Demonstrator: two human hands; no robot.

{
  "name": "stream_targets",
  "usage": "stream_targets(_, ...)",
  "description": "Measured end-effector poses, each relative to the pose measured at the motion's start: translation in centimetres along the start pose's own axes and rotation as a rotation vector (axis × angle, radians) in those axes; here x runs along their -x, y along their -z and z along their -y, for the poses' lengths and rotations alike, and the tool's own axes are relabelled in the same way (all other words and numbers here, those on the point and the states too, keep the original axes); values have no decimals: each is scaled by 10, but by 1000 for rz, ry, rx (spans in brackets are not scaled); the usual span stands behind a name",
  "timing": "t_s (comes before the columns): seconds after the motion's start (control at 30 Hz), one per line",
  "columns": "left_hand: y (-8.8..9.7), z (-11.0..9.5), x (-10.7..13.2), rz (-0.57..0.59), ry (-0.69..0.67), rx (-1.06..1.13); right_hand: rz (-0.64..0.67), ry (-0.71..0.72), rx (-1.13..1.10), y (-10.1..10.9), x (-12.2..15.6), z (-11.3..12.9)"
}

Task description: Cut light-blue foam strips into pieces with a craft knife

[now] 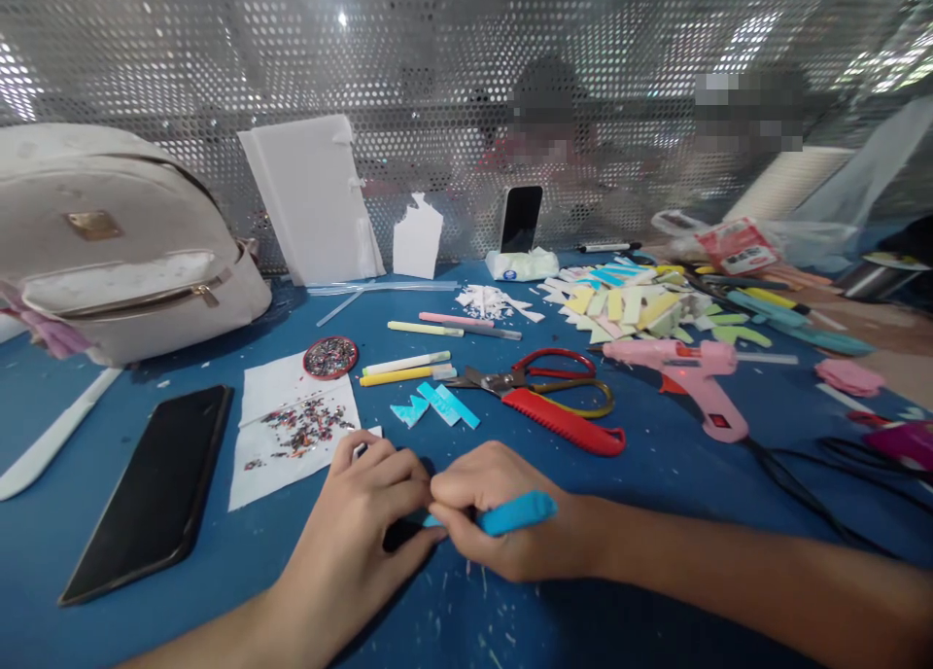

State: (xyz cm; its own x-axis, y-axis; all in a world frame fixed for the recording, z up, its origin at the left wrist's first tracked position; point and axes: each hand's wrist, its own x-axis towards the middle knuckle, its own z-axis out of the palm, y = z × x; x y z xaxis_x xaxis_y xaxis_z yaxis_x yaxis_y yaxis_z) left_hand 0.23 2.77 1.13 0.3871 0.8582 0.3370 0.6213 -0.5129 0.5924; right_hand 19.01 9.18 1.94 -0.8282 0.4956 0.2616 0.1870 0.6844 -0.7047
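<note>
My right hand (502,509) is closed round a blue marker (519,513), whose back end sticks out past the palm; its tip is hidden by the fingers. Close against it, my left hand (371,509) has its fingers bent and the thumb drawn in, near the blue table top. What lies under those fingers is mostly hidden; a bit of blue shows between the two hands. Just beyond them lie several blue-coloured strips (448,404), scissors with red and yellow handles (502,382) and a red-handled cutter (565,424).
At the left are a phone (150,494), a white knife-shaped tool (58,436) and a backpack (123,251). Beads lie on white paper (255,475). Further back are markers (404,366), a pile of coloured strips (627,304) and a pink glue gun (677,363) with its cord.
</note>
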Motion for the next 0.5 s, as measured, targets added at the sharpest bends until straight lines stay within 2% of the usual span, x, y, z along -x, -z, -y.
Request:
stream_targets(0.1, 0, -1, 0, -2, 3, 0, -59, -38, 32, -1, 0, 0)
stream_targets(0.23, 0, -1, -1, 9, 4, -6, 1, 35, 24, -1, 0, 1)
stream_targets(0.37, 1, -1, 0, 3, 13, -15, -49, -45, 38, 0, 1, 1)
stream_targets(0.5, 1, 0, 1, 6, 15, -12, -15, -15, 11, 1, 0, 0)
